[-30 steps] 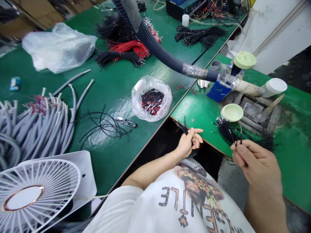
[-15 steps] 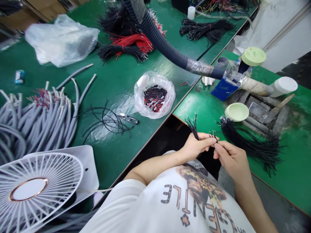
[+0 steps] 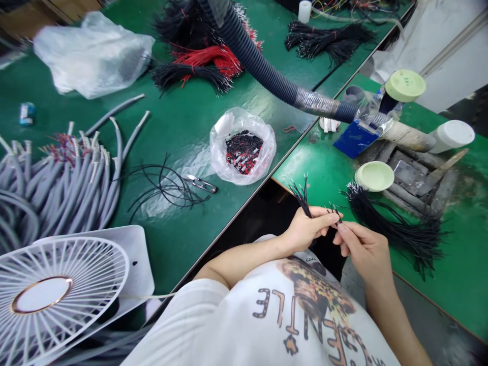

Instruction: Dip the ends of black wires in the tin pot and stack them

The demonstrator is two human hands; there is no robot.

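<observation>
My left hand (image 3: 308, 229) is closed round a small bunch of black wires (image 3: 301, 197), whose stripped, silvery ends fan out above the fist. Between its thumb and forefinger, a few more black wire ends (image 3: 335, 209) stick up. The fingertips of my right hand (image 3: 362, 246) pinch these same wires from the right, close to the left thumb. On the green bench just beyond my right hand lies a larger bundle of black wires (image 3: 396, 229), its tinned ends pointing to the upper left.
A clear bag of small black and red parts (image 3: 244, 152) sits left of my hands, near thread snips (image 3: 202, 184) and loose black wire. Grey cables (image 3: 84, 188) and a white fan (image 3: 64, 295) occupy the left. A ribbed hose (image 3: 267, 71) crosses overhead to a blue box (image 3: 356, 138).
The view has shifted slightly. Both hands stay together on the wires, with only a slight movement of the right fingers.
</observation>
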